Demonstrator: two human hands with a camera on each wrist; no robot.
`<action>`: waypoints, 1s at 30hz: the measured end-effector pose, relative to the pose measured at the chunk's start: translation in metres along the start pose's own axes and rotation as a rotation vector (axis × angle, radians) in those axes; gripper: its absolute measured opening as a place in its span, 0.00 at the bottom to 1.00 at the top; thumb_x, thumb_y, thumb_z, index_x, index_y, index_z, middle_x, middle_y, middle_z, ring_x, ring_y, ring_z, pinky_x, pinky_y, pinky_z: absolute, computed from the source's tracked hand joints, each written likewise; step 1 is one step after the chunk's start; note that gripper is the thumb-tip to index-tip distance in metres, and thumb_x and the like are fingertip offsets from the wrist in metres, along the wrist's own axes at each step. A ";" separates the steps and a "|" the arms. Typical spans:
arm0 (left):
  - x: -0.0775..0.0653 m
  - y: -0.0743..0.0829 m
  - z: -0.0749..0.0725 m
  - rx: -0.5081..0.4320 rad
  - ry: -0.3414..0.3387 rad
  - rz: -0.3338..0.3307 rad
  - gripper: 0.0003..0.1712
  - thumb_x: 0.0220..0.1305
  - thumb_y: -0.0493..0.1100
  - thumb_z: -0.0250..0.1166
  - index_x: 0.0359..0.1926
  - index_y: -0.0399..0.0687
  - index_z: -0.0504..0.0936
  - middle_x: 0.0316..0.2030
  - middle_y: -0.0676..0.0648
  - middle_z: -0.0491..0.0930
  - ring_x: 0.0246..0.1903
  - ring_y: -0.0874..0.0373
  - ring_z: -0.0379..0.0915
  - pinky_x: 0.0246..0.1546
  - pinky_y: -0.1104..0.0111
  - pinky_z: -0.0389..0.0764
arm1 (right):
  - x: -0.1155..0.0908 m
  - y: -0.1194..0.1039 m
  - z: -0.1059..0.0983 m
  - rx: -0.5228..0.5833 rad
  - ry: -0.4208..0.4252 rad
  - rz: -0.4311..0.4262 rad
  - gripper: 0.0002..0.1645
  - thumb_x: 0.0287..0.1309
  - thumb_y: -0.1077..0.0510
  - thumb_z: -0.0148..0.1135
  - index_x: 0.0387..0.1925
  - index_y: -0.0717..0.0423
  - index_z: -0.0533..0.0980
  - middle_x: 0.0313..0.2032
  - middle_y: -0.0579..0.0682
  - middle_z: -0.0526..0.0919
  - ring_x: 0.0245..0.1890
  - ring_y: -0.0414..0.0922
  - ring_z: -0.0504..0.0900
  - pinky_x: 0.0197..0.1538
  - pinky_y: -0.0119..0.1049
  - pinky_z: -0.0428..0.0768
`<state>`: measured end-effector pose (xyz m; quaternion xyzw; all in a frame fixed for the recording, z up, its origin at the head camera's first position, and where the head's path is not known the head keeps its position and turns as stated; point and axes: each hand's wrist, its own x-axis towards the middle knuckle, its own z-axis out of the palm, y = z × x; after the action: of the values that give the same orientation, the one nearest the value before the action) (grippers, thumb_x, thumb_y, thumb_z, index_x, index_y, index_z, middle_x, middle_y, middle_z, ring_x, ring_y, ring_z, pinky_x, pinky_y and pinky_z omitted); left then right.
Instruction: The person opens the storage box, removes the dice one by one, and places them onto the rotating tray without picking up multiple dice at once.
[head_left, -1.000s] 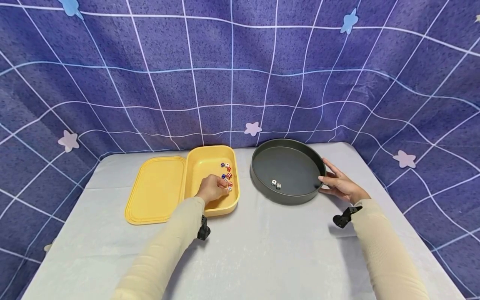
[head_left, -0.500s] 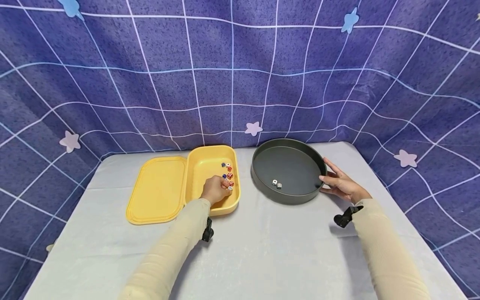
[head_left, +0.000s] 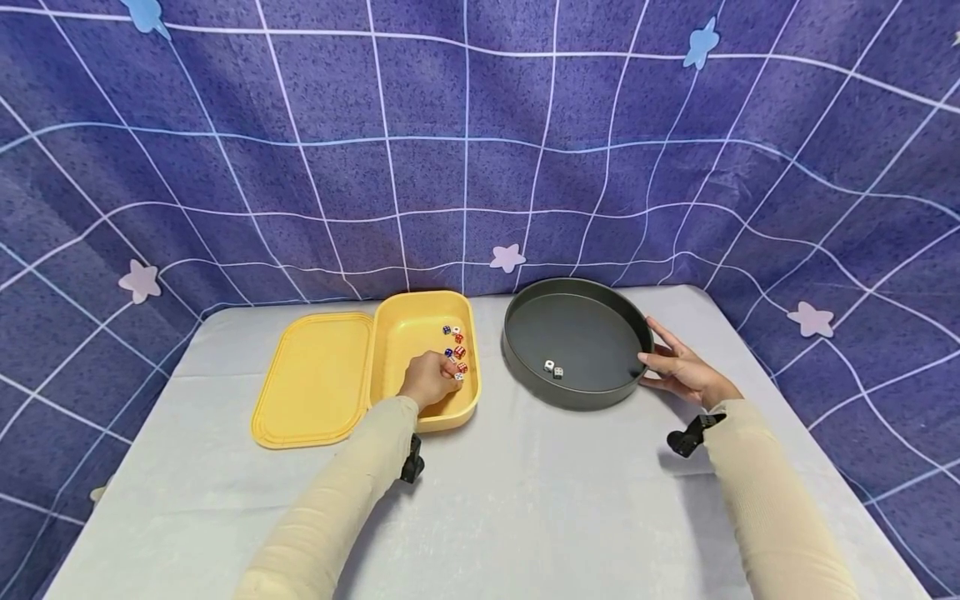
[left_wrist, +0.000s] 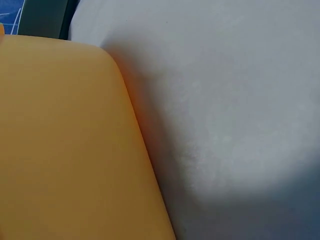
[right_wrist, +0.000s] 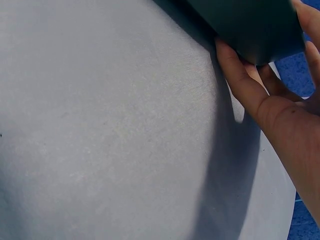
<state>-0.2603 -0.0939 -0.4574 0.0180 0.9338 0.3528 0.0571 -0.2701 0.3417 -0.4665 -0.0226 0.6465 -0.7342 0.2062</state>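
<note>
My left hand reaches down into a yellow box, its fingers curled and the fingertips pinching a white die. Beside the fingertips lies a red die. Several more red, blue and white dice lie along the box's right side, including a larger red die. My right hand grips the right side of a dark round pan, with one digit at the rim and others against the outer wall and underside. Two white dice lie inside the pan near its front.
A yellow lid lies flat against the box's left side. All stands on a table with a pale cloth. A purple curtain with a line grid and stars rises behind and at both sides. The left wrist view shows the box's outer wall.
My left hand has shifted slightly right inside the box, and the white die at its fingertips has moved a little. My right hand and the pan have stayed put.
</note>
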 end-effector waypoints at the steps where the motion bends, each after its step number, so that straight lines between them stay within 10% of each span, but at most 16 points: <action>1: 0.000 0.000 -0.001 0.003 -0.005 -0.004 0.08 0.49 0.37 0.74 0.30 0.41 0.83 0.23 0.51 0.79 0.27 0.58 0.70 0.35 0.67 0.71 | 0.000 0.000 0.000 0.001 0.000 0.001 0.50 0.67 0.68 0.51 0.75 0.33 0.35 0.72 0.66 0.33 0.65 0.54 0.53 0.56 0.48 0.74; 16: 0.000 -0.001 -0.023 0.011 -0.017 0.018 0.06 0.50 0.36 0.72 0.31 0.39 0.85 0.23 0.49 0.81 0.21 0.60 0.72 0.28 0.71 0.71 | 0.000 0.000 0.000 0.018 -0.004 -0.005 0.51 0.66 0.68 0.51 0.75 0.32 0.36 0.72 0.66 0.33 0.56 0.44 0.66 0.49 0.42 0.78; 30: 0.007 0.030 -0.050 0.031 0.002 0.115 0.04 0.53 0.36 0.69 0.30 0.40 0.85 0.26 0.48 0.84 0.30 0.56 0.76 0.39 0.65 0.74 | 0.001 -0.001 0.000 0.005 -0.001 -0.003 0.50 0.67 0.68 0.50 0.75 0.34 0.36 0.72 0.66 0.34 0.57 0.45 0.65 0.49 0.42 0.78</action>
<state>-0.2731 -0.1039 -0.4005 0.0723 0.9366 0.3411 0.0353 -0.2712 0.3414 -0.4658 -0.0235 0.6444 -0.7362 0.2053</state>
